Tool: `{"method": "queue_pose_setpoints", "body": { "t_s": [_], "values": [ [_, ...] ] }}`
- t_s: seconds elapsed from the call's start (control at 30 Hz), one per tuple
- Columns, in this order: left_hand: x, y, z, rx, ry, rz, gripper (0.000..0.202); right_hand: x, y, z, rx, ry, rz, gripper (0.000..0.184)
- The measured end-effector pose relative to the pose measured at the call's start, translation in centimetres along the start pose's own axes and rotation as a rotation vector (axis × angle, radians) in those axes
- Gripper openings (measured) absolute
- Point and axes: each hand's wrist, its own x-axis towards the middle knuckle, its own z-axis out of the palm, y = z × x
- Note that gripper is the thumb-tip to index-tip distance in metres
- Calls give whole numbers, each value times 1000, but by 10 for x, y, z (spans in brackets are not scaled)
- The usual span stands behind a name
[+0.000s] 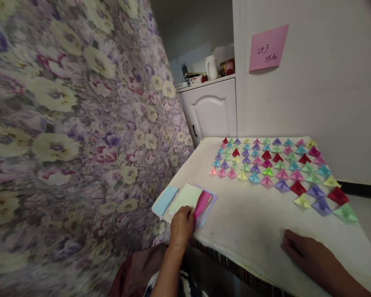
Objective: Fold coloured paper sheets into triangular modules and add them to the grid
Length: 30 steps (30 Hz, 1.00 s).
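My left hand (181, 227) is at the near left of the table, its thumb and fingers pinched on the lower edge of a pale green sheet of paper (187, 196). Under that sheet lies a loose stack with a magenta sheet (201, 208) and a lavender sheet (212, 203) sticking out. A light blue paper stack (166, 201) rests just to the left. My right hand (306, 252) lies on the table at the near right with curled fingers, apart from any paper. Rows of small folded paper pieces (266, 171) in many colours spread across the far right.
The table (235, 218) has a pale cover and stands against a white wall. A floral curtain (89, 136) hangs close on the left. Beyond is a white cabinet (213, 109) with a white jug (211, 67) on top. A pink note (268, 48) is stuck to the wall.
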Motion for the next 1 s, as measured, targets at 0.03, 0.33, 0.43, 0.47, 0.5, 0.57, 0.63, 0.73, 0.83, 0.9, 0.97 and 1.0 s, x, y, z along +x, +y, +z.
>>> {"method": "queue_pose_setpoints", "body": {
  "t_s": [0.03, 0.33, 0.43, 0.47, 0.5, 0.57, 0.63, 0.73, 0.83, 0.9, 0.97, 1.0],
  "values": [
    [0, 0, 0, 5, 14, -2, 10, 0, 0, 0, -2, 0, 1, 21],
    [-6, 13, -8, -48, 245, 120, 15, -2, 0, 0, 9, 58, -26, 20],
    [-14, 30, -7, -82, 291, 248, 16, -2, -5, -5, 191, 24, 4, 26],
    [-18, 38, -5, -93, 293, 302, 15, -2, -9, -7, 324, -19, 11, 29],
    [-22, 46, -3, -103, 291, 389, 15, -3, -13, -11, 502, -90, 33, 34],
    [-32, 64, 3, -90, 325, 715, 17, -4, -22, -19, 938, -210, 119, 43],
    [-43, 83, 10, -84, 292, 972, 16, -6, -31, -30, 1346, -281, 169, 53],
    [-54, 105, 20, -51, 190, 1199, 17, -8, -37, -46, 1668, -396, 127, 64],
    [-58, 115, 29, -33, 163, 1252, 16, -10, -37, -57, 1754, -411, 140, 66],
    [-57, 117, 33, -32, 156, 1258, 16, -11, -37, -61, 1774, -393, 150, 64],
    [-56, 118, 35, -41, 155, 1258, 15, -12, -36, -61, 1782, -346, 170, 60],
    [-56, 119, 36, -46, 157, 1255, 15, -12, -36, -61, 1785, -327, 178, 57]
  ]
}}
